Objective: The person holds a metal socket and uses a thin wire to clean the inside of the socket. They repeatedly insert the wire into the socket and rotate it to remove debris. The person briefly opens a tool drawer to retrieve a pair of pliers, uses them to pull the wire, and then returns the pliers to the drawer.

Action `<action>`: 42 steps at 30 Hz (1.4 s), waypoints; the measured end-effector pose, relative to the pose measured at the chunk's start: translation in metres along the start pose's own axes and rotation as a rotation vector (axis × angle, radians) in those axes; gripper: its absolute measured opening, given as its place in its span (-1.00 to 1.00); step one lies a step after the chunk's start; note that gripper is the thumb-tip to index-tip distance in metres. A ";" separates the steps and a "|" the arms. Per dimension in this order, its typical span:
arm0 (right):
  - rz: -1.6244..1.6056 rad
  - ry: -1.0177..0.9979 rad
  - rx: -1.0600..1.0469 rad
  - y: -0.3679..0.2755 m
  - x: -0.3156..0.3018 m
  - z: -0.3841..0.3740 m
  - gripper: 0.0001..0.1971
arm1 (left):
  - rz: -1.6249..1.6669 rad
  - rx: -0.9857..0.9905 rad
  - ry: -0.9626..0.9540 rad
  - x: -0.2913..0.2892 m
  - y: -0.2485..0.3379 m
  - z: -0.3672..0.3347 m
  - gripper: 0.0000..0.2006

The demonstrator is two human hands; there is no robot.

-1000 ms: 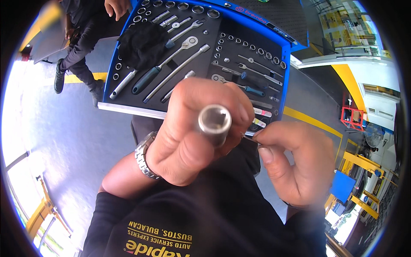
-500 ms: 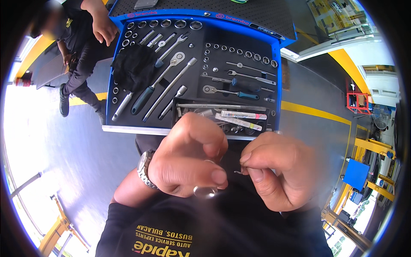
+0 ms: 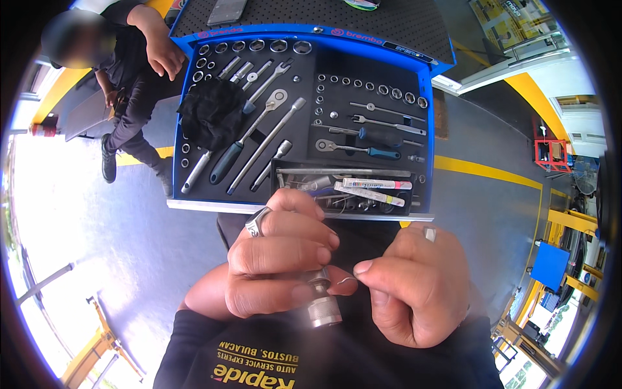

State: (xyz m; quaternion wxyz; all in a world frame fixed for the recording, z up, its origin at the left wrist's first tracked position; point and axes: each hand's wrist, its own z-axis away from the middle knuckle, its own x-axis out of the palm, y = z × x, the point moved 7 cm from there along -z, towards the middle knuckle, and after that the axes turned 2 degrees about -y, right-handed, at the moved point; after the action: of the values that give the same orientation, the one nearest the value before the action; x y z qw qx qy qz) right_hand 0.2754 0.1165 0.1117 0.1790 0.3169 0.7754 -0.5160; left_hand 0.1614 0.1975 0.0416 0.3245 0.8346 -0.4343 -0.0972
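My left hand (image 3: 278, 259), a ring on one finger, is closed around a small silver metal fitting (image 3: 324, 312). A knurled band runs round its wide end, which sticks out below the fingers; its narrower part is half hidden by them. To the right, my right hand (image 3: 414, 285) is closed in a pinch close to the left thumb. A thin bent piece of wire (image 3: 346, 280) shows between the left thumb and the right fingertips. Its far end is hidden at the right fingers. Both hands are over my dark shirt, in front of an open tool drawer (image 3: 299, 209).
The blue-edged drawer holds sockets, ratchets (image 3: 277, 98), extension bars and a black cloth (image 3: 210, 113). Two marker pens (image 3: 376, 184) lie in its front tray. At the far left a person (image 3: 139, 84) rests a hand by the cabinet. Yellow lift parts (image 3: 573, 223) stand at right.
My left hand has turned so the backs of its fingers show, and more of the metal fitting is visible. My right hand has moved slightly down and rotated; the wire is against the left thumb.
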 end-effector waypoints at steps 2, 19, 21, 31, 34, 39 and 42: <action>0.065 -0.018 -0.048 -0.005 0.001 0.002 -0.77 | -0.013 0.044 0.040 0.002 0.001 -0.003 -0.44; 0.308 0.119 -0.248 -0.029 0.011 0.014 -0.68 | 0.016 0.224 0.244 0.000 0.015 -0.002 -0.60; 0.343 0.092 -0.255 -0.032 0.010 0.012 -0.70 | 0.019 0.224 0.197 -0.001 0.016 -0.002 -0.61; 0.481 -0.007 -0.260 -0.051 0.007 0.000 -0.67 | -0.129 0.267 -0.011 -0.007 0.018 -0.004 -0.67; 0.440 -0.088 -0.199 -0.049 0.004 -0.001 -0.68 | -0.112 0.247 -0.007 -0.001 0.016 0.000 -0.68; 0.358 -0.192 -0.011 -0.042 -0.003 0.000 -0.75 | -0.166 0.301 -0.081 0.006 0.015 0.000 -0.64; 0.147 -0.239 0.155 -0.026 -0.002 -0.001 -0.74 | -0.249 0.323 -0.123 0.003 0.017 0.001 -0.65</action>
State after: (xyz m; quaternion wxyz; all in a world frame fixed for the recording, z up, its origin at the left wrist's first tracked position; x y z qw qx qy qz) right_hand 0.2597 0.1094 0.1313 0.2822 0.3222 0.6811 -0.5938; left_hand 0.1517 0.1878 0.0522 0.1451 0.9156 -0.3566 -0.1163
